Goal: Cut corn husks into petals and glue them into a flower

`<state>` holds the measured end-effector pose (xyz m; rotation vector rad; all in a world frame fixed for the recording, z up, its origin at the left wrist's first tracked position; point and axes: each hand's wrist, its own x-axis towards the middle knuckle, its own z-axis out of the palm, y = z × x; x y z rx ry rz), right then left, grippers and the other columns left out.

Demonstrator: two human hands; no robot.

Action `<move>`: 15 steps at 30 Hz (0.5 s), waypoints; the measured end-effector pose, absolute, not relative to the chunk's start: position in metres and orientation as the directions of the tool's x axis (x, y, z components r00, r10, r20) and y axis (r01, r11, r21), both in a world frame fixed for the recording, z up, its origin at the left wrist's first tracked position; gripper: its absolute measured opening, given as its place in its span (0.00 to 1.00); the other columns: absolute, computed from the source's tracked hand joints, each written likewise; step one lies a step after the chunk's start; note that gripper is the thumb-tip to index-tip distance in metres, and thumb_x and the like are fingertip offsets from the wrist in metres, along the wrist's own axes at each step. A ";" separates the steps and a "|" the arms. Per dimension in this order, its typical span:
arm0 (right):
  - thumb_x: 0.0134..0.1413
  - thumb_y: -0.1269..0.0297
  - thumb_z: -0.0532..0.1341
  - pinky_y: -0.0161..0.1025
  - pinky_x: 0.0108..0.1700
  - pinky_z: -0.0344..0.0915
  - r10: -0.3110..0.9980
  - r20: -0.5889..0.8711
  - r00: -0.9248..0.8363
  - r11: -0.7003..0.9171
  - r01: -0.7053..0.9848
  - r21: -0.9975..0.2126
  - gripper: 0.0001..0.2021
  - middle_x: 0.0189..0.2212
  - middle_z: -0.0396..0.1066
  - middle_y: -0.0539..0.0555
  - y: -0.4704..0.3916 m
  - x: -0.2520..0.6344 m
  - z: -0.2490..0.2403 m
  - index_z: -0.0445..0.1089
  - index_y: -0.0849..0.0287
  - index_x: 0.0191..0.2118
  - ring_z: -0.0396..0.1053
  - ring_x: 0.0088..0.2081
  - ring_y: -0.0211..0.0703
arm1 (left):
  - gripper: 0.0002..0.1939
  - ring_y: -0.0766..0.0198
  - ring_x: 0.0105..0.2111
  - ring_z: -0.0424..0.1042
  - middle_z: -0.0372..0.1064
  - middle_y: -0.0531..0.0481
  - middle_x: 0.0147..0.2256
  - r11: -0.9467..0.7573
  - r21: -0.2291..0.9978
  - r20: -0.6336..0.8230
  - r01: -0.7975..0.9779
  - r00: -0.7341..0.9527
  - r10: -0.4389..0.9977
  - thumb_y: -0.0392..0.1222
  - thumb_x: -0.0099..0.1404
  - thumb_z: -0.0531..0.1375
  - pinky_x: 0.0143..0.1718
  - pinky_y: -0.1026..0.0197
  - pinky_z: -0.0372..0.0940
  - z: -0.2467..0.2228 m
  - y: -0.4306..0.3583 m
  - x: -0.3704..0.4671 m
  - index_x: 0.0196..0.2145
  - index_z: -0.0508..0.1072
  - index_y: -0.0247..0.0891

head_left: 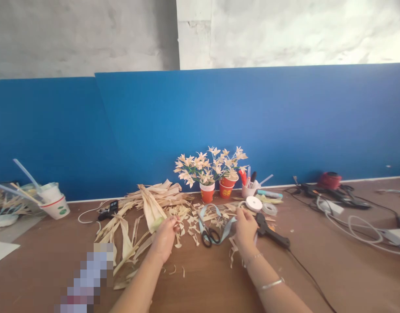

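My left hand [166, 238] is closed in a pinch over the husk scraps at the middle of the table; what its fingertips hold is too small to tell. Right behind it, a broad pale corn husk [150, 206] with a greenish end leans on the husk pile [169, 191]. My right hand [246, 228] is also closed, its fingertips hidden or too small to read, beside the white ribbon roll [253, 203]. Between both hands lie black-handled scissors [210, 238] and a light blue ribbon [226, 230]. A black glue gun [273, 234] rests right of my right hand.
Husk flowers [200, 164] stand in red paper cups [207, 193] before the blue partition [219, 113]. A pen cup [248, 190] and a clear tape roll [269, 209] are beside them. White cables [359, 230] lie right; a paper cup with straws [56, 206] stands left.
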<state>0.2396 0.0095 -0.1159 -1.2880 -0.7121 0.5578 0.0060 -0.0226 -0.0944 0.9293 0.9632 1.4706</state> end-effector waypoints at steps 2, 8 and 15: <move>0.46 0.50 0.57 0.38 0.29 0.60 0.728 0.217 0.651 0.206 0.094 -0.974 0.18 0.23 0.71 0.55 0.010 0.242 -0.116 0.70 0.63 0.28 0.65 0.26 0.44 | 0.10 0.64 0.31 0.65 0.67 0.49 0.30 -0.080 0.922 0.039 -0.378 -0.115 0.993 0.45 0.48 0.61 0.30 0.64 0.58 -0.093 -0.023 0.005 0.25 0.70 0.35; 0.44 0.57 0.61 0.51 0.48 0.59 0.767 0.473 0.434 0.189 0.551 -0.813 0.22 0.41 0.71 0.65 -0.001 0.220 -0.112 0.70 0.65 0.45 0.66 0.44 0.57 | 0.10 0.68 0.26 0.61 0.67 0.51 0.28 -0.036 0.955 0.020 -0.293 -0.058 0.998 0.44 0.49 0.63 0.30 0.64 0.56 -0.094 -0.027 0.013 0.27 0.72 0.34; 0.54 0.49 0.56 0.42 0.43 0.64 0.948 0.275 -0.159 0.289 0.075 -0.954 0.20 0.34 0.74 0.56 -0.028 0.173 -0.101 0.75 0.59 0.38 0.69 0.39 0.48 | 0.11 0.64 0.31 0.65 0.68 0.52 0.28 -0.036 0.985 0.044 -0.168 0.044 0.998 0.48 0.51 0.62 0.35 0.63 0.58 -0.096 -0.035 0.023 0.28 0.70 0.37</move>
